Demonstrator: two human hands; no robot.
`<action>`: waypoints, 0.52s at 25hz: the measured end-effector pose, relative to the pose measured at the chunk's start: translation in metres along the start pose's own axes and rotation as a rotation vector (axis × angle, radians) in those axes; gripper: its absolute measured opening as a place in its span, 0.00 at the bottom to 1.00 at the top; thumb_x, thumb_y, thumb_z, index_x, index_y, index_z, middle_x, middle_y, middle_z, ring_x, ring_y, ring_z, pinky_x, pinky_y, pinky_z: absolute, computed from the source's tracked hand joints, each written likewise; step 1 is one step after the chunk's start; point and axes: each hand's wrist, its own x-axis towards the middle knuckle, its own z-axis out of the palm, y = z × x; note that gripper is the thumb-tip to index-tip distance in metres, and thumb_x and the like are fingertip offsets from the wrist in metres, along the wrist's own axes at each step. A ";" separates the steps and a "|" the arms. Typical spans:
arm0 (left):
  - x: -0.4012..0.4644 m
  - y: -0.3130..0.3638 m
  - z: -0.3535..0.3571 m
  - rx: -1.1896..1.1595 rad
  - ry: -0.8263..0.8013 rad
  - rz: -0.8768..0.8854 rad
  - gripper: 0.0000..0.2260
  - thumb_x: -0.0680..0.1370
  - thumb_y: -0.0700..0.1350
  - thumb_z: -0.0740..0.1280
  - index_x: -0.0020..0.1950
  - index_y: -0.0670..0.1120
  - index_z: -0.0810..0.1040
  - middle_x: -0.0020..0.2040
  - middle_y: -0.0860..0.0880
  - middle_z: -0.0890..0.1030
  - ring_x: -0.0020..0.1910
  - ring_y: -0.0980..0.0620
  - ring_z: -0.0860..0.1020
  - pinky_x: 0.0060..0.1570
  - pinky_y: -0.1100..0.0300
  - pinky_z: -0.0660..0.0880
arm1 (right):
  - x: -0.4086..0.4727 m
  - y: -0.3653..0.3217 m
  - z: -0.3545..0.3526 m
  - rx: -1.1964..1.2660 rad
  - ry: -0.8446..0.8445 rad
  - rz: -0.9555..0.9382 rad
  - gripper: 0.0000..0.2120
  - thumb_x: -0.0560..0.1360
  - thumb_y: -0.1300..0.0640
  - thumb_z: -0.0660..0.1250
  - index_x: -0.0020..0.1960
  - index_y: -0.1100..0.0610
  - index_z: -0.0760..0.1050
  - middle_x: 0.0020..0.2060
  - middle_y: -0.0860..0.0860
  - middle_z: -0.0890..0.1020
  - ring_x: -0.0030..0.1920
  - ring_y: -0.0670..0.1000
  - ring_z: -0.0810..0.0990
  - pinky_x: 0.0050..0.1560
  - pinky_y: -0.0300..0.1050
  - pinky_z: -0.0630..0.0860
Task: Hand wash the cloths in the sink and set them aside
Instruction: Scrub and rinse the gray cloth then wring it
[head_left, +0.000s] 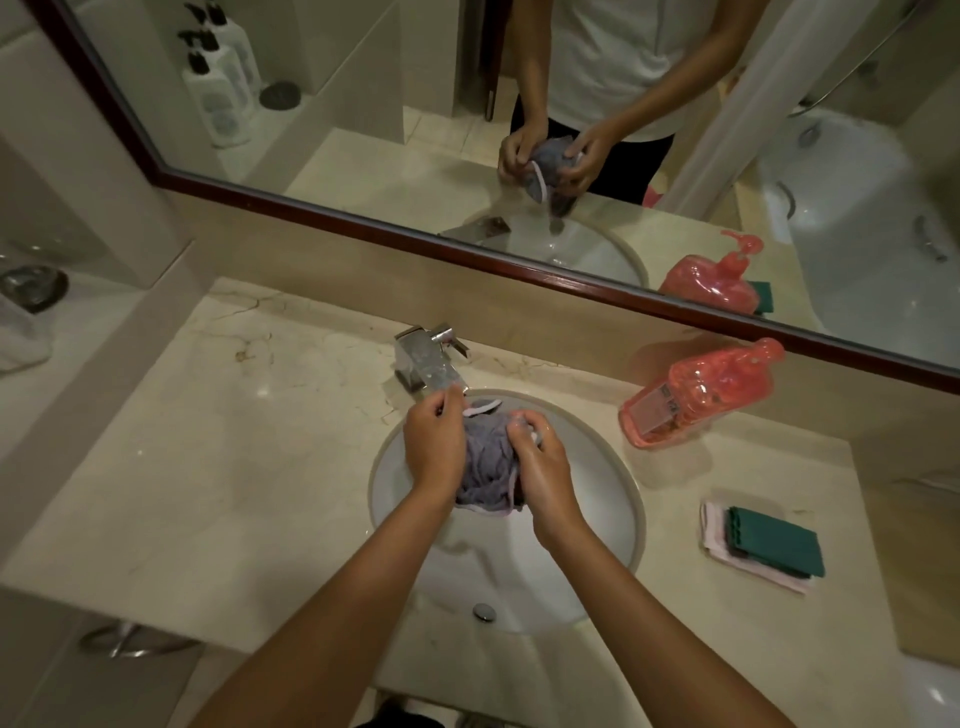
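A wet grey cloth (485, 465) with a pale pink edge is bunched up over the white round sink (613, 499), just below the chrome faucet (423, 361). My left hand (434, 444) grips the cloth's left side, fingers curled round the upper edge. On the cloth's right side, my right hand (545, 470) holds it with its fingers curled into the fabric. A folded stack of cloths, green (776, 540) on top and pink (714, 535) below, lies on the counter to the right of the sink.
A pink pump soap bottle (696, 397) lies tilted on the marble counter (234, 441) at the back right. A framed mirror (363, 130) runs along the wall behind. The sink drain (484, 612) is near the front. White pump bottles show in the mirror.
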 end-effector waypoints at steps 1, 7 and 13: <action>0.001 0.002 0.000 -0.010 -0.001 0.001 0.22 0.82 0.48 0.65 0.28 0.50 0.65 0.23 0.54 0.67 0.25 0.57 0.63 0.33 0.56 0.61 | -0.003 0.001 0.003 0.005 0.013 0.018 0.06 0.78 0.45 0.65 0.51 0.46 0.76 0.49 0.52 0.84 0.45 0.49 0.85 0.36 0.42 0.78; -0.007 0.006 0.008 -0.099 -0.138 -0.054 0.19 0.83 0.49 0.63 0.33 0.47 0.67 0.29 0.47 0.71 0.31 0.50 0.70 0.34 0.57 0.67 | 0.004 -0.002 0.021 -0.282 0.305 -0.105 0.14 0.79 0.42 0.64 0.41 0.50 0.76 0.36 0.46 0.82 0.39 0.48 0.81 0.38 0.47 0.75; -0.015 0.004 0.012 -0.032 -0.250 -0.074 0.14 0.83 0.48 0.64 0.39 0.47 0.70 0.36 0.49 0.74 0.35 0.54 0.74 0.40 0.58 0.70 | 0.030 0.008 0.013 -0.366 0.406 -0.005 0.19 0.78 0.45 0.65 0.32 0.54 0.74 0.28 0.47 0.77 0.32 0.50 0.76 0.33 0.43 0.69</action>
